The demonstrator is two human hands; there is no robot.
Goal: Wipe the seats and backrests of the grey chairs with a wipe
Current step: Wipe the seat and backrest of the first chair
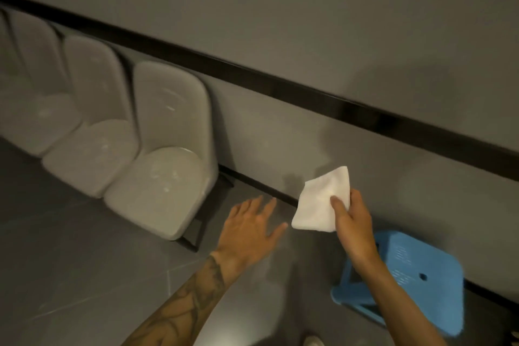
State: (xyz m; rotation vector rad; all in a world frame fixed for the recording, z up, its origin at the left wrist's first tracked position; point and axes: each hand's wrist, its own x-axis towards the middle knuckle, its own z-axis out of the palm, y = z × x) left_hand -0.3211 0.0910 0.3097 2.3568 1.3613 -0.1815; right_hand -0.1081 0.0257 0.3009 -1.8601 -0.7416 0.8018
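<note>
A row of grey chairs stands against the wall on the left. The nearest grey chair (165,166) has a shiny seat and a tall backrest; a second grey chair (92,132) and a third grey chair (39,98) sit beyond it, blurred. My right hand (351,222) holds a folded white wipe (320,202) in the air, to the right of the nearest chair and apart from it. My left hand (252,230) hovers open with fingers spread, just right of that chair's front corner, touching nothing.
A blue plastic stool (415,275) stands by the wall under my right forearm. A black rail (280,84) runs along the grey wall, and a dark skirting (258,185) runs along its foot. Grey floor tiles (70,261) lie in front of the chairs. A shoe tip (313,341) shows at the bottom.
</note>
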